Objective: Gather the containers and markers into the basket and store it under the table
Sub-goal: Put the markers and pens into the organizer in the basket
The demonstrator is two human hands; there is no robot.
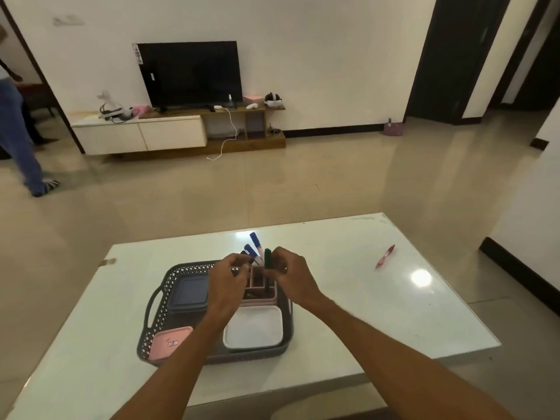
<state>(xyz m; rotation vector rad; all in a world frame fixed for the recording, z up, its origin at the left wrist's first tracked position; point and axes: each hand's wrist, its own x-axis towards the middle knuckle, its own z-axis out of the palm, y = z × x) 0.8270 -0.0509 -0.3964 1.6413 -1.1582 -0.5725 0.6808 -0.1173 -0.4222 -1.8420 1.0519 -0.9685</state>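
Observation:
A grey perforated basket [157, 301] sits on the white table [348, 298]. Inside it lie a dark blue lidded container [189, 294], a pink lidded container [169, 342], a white lidded container [254, 328] and a pink pen holder [257, 291] at its far side. Two blue-capped markers [253, 248] stand in the holder. My right hand [292, 275] pinches a dark green marker [267, 260] upright over the holder. My left hand [228, 278] has its fingers curled on a dark marker beside the blue ones. A pink pen [385, 256] lies apart on the table to the right.
Beyond the table's far edge is open tiled floor, then a low TV cabinet [139, 134] with a television [191, 74]. A person's legs [18, 140] are at the far left. A dark doorway [454, 56] is at the right.

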